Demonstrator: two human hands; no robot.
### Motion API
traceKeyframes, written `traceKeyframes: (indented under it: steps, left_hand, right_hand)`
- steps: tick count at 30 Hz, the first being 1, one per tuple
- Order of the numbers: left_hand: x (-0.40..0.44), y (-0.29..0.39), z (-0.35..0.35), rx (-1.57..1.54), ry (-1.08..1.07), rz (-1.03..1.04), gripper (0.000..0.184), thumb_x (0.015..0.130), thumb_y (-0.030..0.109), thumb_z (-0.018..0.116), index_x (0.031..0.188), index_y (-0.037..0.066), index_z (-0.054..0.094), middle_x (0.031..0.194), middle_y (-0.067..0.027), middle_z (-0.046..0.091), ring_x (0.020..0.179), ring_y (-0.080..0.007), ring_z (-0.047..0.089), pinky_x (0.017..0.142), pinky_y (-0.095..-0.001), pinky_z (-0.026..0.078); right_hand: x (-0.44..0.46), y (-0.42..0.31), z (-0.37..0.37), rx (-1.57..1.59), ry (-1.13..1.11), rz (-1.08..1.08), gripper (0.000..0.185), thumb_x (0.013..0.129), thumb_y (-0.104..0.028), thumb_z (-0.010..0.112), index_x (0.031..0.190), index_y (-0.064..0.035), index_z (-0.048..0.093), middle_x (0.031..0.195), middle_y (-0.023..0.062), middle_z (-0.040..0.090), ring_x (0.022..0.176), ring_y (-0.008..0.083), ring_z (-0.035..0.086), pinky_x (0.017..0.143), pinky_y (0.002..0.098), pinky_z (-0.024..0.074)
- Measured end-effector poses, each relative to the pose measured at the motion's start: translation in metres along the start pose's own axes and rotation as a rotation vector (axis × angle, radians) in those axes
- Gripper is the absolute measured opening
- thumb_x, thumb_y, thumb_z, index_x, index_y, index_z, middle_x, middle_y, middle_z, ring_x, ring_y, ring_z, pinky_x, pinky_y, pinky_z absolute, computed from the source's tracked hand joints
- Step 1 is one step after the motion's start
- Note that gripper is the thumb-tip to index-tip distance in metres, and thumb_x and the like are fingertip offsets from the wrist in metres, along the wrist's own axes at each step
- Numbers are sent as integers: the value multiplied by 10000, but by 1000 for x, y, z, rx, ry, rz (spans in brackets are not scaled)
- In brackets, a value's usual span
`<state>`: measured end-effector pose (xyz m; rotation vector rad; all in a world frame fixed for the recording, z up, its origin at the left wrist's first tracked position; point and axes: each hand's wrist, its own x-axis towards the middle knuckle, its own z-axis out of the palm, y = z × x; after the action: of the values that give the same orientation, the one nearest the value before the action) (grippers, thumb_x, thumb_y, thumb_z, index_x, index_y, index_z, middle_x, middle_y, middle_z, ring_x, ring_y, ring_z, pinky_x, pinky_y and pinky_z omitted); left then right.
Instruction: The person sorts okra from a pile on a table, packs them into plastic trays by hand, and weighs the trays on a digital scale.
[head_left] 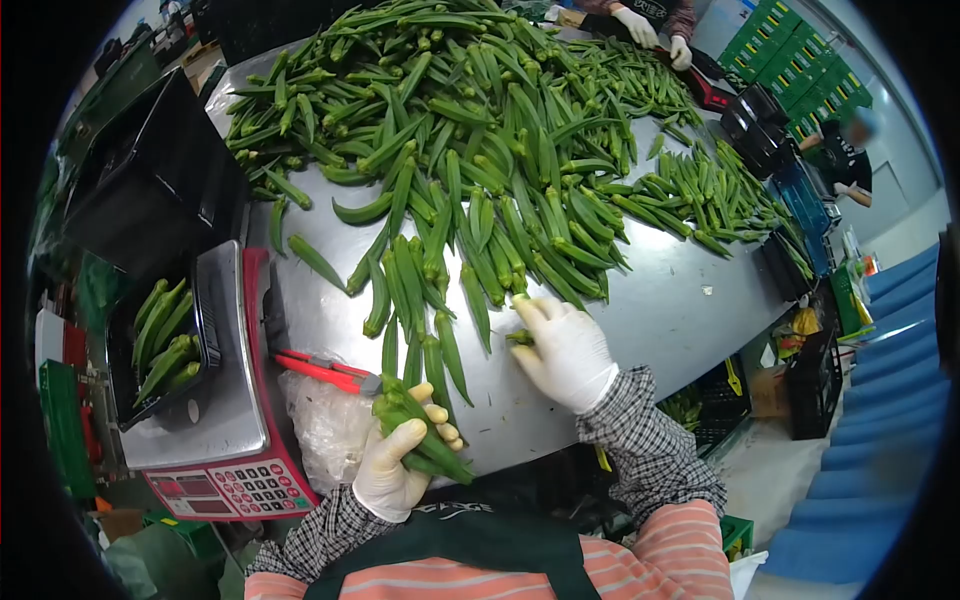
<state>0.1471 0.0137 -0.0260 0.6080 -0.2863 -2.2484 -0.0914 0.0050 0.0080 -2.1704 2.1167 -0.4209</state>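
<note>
My left hand (392, 468), in a white glove, is closed around a small bunch of okra pods (402, 412) near the front edge of the steel table (640, 330). My gloved right hand (572, 358) is at the near end of the okra pile (470, 120). Its fingertips pinch the stem end of a pod, and a short okra piece (520, 338) shows by the thumb. Loose pods (447, 350) lie between my hands. Beside the left hand are a red-handled cutting tool (325, 372) and clear plastic bags (325, 425).
At left, a black tray (208, 345) of okra sits on a red-framed scale (225, 400), with stacked black trays (150, 180) behind. Across the table are a co-worker's gloved hands (640, 28). Another person (848, 155) stands at right, near green crates (800, 70).
</note>
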Motion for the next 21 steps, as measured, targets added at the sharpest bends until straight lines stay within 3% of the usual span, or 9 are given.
traceKeyframes:
  steps: [1, 3, 6, 9, 10, 13, 17, 19, 21]
  left_hand:
    - [-1, 1, -1, 20, -4, 1, 458, 832, 74, 615, 1249, 14, 435, 1029, -137, 586, 893, -258, 606, 811, -428, 515]
    - [-3, -1, -1, 36, 9, -23, 460, 833, 75, 614, 1250, 16, 432, 1029, -139, 584, 888, -260, 607, 812, -429, 517]
    - [-3, -2, 0, 50, 13, -81, 476, 832, 69, 611, 1264, 17, 418, 1043, -149, 586, 918, -277, 611, 825, -432, 518]
    - [-8, 2, -1, 73, -59, -83, 496, 845, 98, 573, 1301, 6, 399, 1136, -184, 571, 1019, -305, 583, 882, -457, 486]
    - [-10, 4, 0, 27, -66, -99, 513, 838, 90, 582, 1306, 12, 386, 1173, -192, 545, 1066, -311, 557, 910, -459, 468]
    - [-9, 9, 7, -50, -102, -115, 571, 815, 78, 593, 1328, 19, 351, 1267, -211, 477, 1180, -328, 486, 980, -469, 418]
    - [-11, 5, 15, 66, -102, 13, 608, 790, 85, 587, 1338, 22, 332, 1322, -199, 432, 1227, -329, 439, 1015, -468, 377]
    - [-9, 6, 13, 94, -115, 46, 504, 820, 59, 589, 1278, 16, 383, 1167, -144, 548, 1073, -261, 556, 955, -427, 430]
    - [-17, 15, 13, 117, -84, 49, 470, 824, 51, 608, 1252, 11, 418, 1103, -116, 582, 1005, -219, 588, 887, -362, 482]
  right_hand:
    - [-4, 12, 4, -71, -64, 33, 483, 723, -168, 657, 1170, -53, 517, 1026, 137, 561, 905, 325, 557, 796, 407, 461]
    - [-8, 31, 18, -161, -20, -14, 445, 711, -156, 644, 1131, -53, 537, 951, 132, 590, 842, 314, 590, 756, 414, 475]
    - [-7, 55, 29, 69, 55, 120, 380, 753, -122, 621, 1111, -15, 554, 932, 108, 616, 823, 255, 597, 736, 354, 476]
    - [-14, 52, 3, 1150, -25, 506, 330, 810, -118, 599, 1111, 12, 560, 934, 78, 628, 808, 157, 579, 697, 278, 459]
    - [-18, 50, -8, 1355, -91, 550, 347, 842, -138, 600, 1145, 23, 544, 947, 54, 611, 816, 95, 542, 695, 222, 427]
    - [-27, 35, -7, 1598, -168, 495, 352, 833, -130, 605, 1148, 16, 544, 938, 50, 610, 827, 95, 541, 710, 224, 420]
    - [-37, -33, -13, 1053, -276, 350, 289, 817, -109, 608, 1077, 14, 579, 867, 43, 615, 737, 143, 567, 668, 268, 455]
    - [-43, -62, -3, 793, -260, -118, 299, 796, -119, 644, 1059, 6, 579, 832, 70, 621, 705, 160, 591, 632, 289, 473]
    - [-39, -88, -16, 572, -157, -248, 289, 774, -80, 666, 1036, 8, 581, 840, 97, 621, 741, 160, 610, 656, 285, 485]
